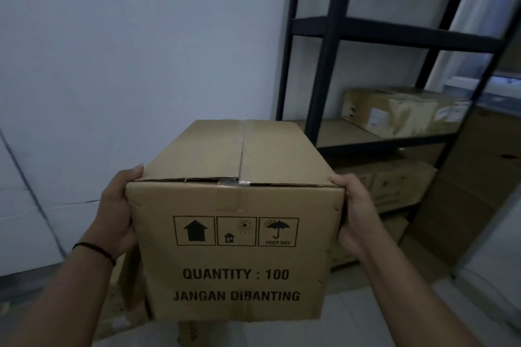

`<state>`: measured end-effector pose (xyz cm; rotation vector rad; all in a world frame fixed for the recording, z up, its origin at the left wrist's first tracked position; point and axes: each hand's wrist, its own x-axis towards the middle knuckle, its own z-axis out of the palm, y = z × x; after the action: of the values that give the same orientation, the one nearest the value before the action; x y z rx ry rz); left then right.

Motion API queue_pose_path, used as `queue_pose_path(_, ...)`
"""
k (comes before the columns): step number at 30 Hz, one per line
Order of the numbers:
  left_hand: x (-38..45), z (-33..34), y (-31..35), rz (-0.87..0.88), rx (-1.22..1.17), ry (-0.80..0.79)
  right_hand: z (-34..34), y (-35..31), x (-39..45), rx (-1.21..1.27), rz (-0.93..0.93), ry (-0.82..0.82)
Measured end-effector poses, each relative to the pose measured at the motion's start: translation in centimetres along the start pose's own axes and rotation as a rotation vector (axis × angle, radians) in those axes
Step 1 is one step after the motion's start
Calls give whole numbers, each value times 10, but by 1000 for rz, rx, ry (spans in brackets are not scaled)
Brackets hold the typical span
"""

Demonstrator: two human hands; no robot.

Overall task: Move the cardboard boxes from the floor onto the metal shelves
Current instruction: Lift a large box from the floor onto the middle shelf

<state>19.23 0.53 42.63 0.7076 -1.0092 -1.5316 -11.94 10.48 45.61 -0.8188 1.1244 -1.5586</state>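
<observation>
The room is dim, with a plain pale wall (135,51) at the left and a black metal shelf rack (324,65) at the right. Pale floor tiles (366,318) show at the bottom of the view.

A person holds a brown cardboard box (236,248) up in front of the body, off the floor and to the left of the rack. Its top flaps are closed with clear tape along the middle seam. The near face carries three handling symbols, one marked "KEEP DRY", and the words "QUANTITY : 100" and "JANGAN DIBANTING".

The left hand (117,214) grips the left side of the box near the upper corner, the thumb lying over the top edge. A thin black band (95,251) is around this wrist. The right hand (356,211) grips the right side in the same way, thumb on the top corner. The other fingers of both hands are hidden behind the box.

On a middle shelf of the rack stand some shelved cartons (400,113) with white labels. More lower cartons (394,189) sit below them, near the floor. Flat cardboard pieces (124,304) lie under the held box, partly hidden.
</observation>
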Motion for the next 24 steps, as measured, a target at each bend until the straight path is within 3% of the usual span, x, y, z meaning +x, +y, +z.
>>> queue_pose_path(8, -35, 54, -8, -61, 35, -147, -46, -20, -87, 52, -52, 160)
queue_pose_path(24, -55, 151, -1, -179, 4, -455, -70, -55, -208, -15, -279, 559)
